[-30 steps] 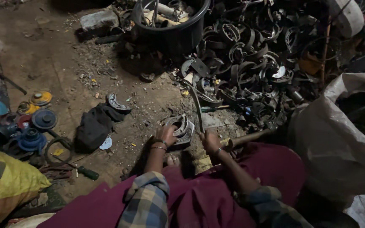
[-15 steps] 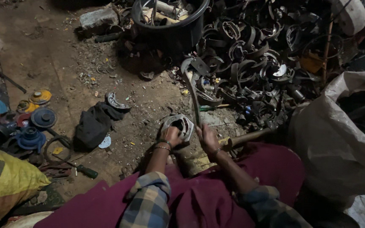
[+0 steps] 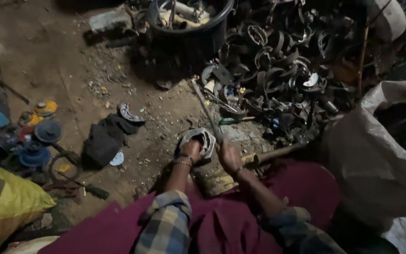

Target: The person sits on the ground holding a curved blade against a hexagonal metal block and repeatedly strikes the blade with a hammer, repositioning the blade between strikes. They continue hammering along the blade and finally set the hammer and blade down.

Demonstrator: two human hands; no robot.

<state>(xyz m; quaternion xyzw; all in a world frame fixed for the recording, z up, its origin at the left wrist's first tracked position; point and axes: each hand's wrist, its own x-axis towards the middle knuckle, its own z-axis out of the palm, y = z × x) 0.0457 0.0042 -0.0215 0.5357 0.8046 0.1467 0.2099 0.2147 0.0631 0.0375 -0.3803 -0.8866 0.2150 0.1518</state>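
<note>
Near: plaid sleeves, maroon cloth over lap. Left hand [image 3: 191, 150] clamped on curved metal shoe [image 3: 199, 140], pressed to dirt floor [image 3: 71, 56] just ahead of knees. Right hand [image 3: 229, 157] clenched round lower end of rod [image 3: 207, 113]. Rod long axis runs near-to-far, leaning left, far tip pointing up-left toward tub; lower end beside shoe. Left: yellow sack [image 3: 5, 197], dark rag [image 3: 102, 141]. Right: grey sack [image 3: 377, 155]. Far: scrap pile [image 3: 278, 66], black tub [image 3: 189, 28].

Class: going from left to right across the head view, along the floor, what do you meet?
Yellow sack → blue round parts → dark cloth → left hand → right hand → pale sack.
</note>
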